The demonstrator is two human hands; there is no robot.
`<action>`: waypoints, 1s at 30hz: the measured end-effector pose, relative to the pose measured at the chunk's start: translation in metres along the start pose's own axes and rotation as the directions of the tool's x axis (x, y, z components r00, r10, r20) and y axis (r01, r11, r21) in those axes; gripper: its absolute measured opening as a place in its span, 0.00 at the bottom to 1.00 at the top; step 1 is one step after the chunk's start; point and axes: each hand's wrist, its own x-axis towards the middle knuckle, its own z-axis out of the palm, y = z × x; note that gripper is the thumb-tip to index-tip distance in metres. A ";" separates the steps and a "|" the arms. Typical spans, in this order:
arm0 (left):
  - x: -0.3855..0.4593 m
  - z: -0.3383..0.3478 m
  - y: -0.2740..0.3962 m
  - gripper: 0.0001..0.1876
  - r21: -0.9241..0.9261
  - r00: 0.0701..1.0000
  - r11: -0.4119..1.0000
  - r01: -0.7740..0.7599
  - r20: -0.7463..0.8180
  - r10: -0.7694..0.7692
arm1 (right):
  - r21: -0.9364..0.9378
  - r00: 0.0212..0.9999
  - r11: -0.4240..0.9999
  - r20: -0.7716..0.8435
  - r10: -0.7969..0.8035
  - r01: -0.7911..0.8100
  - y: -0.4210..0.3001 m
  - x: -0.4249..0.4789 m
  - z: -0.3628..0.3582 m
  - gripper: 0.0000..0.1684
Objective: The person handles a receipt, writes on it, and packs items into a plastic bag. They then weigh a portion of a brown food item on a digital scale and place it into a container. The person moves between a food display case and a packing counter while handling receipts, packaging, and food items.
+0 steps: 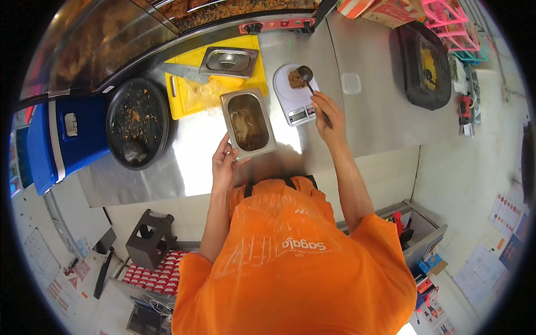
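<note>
My left hand (226, 161) grips the lower left corner of a deep steel food pan (271, 125), which holds some brown food or sauce low inside. In my right hand (331, 117) is a dark spoon or small ladle (305, 73), its bowl over a white digital kitchen scale (288, 99). Beside the ladle's bowl, a portion of brown food (296, 79) sits on the scale. A steel pan lid (229, 61) rests on a yellow cutting board (176, 109), near a knife (180, 70) and a clear plastic bag (201, 93).
A round black tray (157, 125) with crumbs lies at left by a blue cooler box (81, 134). To the right are a small clear plastic lid (351, 83) and a black tub (412, 94). A glass display cabinet (155, 25) borders the steel counter (377, 121).
</note>
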 end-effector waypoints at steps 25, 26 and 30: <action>-0.021 -0.073 -0.011 0.35 -0.200 0.992 0.974 -0.110 -0.086 0.094 | -0.482 0.770 0.875 0.571 0.283 0.035 0.001 0.136 0.215 0.16; -0.021 -0.073 -0.009 0.36 -0.174 0.991 0.979 -0.105 -0.101 0.089 | -0.500 0.778 0.863 0.569 0.266 0.071 0.005 0.136 0.230 0.17; -0.021 -0.068 0.011 0.38 -0.190 0.992 0.975 -0.110 -0.076 0.097 | -0.635 0.941 0.771 0.286 0.180 0.045 0.037 0.115 0.273 0.19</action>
